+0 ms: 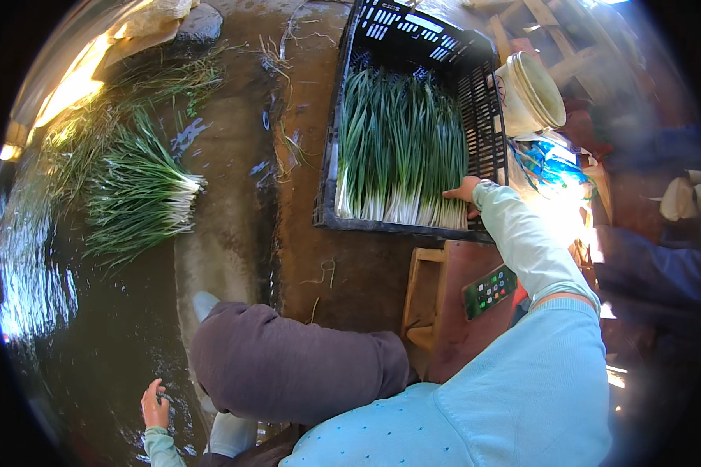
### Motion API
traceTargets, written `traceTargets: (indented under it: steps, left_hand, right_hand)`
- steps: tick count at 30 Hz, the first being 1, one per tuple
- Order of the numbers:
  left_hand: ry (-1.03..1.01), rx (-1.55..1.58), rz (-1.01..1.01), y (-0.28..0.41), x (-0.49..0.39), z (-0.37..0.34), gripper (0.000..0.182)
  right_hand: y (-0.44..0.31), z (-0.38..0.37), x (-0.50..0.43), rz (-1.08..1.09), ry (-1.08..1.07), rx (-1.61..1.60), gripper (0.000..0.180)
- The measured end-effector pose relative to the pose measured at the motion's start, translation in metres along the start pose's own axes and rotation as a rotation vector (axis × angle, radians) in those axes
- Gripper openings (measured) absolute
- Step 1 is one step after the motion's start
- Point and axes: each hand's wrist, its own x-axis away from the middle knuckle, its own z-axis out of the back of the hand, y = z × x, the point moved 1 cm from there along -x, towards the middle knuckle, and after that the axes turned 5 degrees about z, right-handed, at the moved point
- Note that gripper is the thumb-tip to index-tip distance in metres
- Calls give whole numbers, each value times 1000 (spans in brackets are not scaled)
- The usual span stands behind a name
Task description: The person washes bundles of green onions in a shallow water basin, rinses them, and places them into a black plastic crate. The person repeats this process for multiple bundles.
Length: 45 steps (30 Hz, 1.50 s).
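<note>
My right hand [467, 194] reaches into a black plastic crate [403, 226], at its lower right corner. Its index finger lies across the white ends of the rightmost scallions; the other fingers are partly hidden beside the bunch. Rows of scallions [406, 146] lie side by side in the crate, green leaves towards the far side and white stems towards me. My left hand [155, 404] hangs over the muddy water at the lower left, empty, its fingers apart and slightly bent. Another pile of scallions [146, 192] rests at the left, its white ends pointing right.
A concrete ledge [216, 257] runs beside the water. Loose grass [82, 134] floats at the upper left. A small wooden stool [473, 257] bearing a smartphone [490, 292] stands below the crate. A white bucket [528, 93] and blue plastic [546, 163] are to its right.
</note>
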Motion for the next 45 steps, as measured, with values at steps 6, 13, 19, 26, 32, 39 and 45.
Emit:
traceTargets:
  steps: [6, 13, 19, 26, 32, 39, 45]
  left_hand:
    - [-106, -29, 50, 3, -5, 2, 52]
    - [-137, 19, 42, -9, -9, -4, 47]
    - [-170, 41, 1, -18, -16, -23, 45]
    - [-213, 51, -6, 5, -13, -12, 39]
    - [-399, 309, 26, 22, -46, 15, 47]
    - [-517, 625, 11, 82, -142, 0, 63]
    - [-291, 1659, 129, 122, -239, -55, 61]
  right_hand:
    - [-15, 4, -7, -28, -54, 334, 66]
    - [42, -26, -51, 142, -77, 79, 61]
    - [73, -38, -81, 247, 8, -363, 68]
    - [41, -14, -38, 209, 31, 206, 64]
    - [-103, 79, 89, 404, 789, 475, 50]
    - [-413, 35, 120, 1367, 270, -180, 47]
    - [-580, -97, -23, 833, 240, 89, 101]
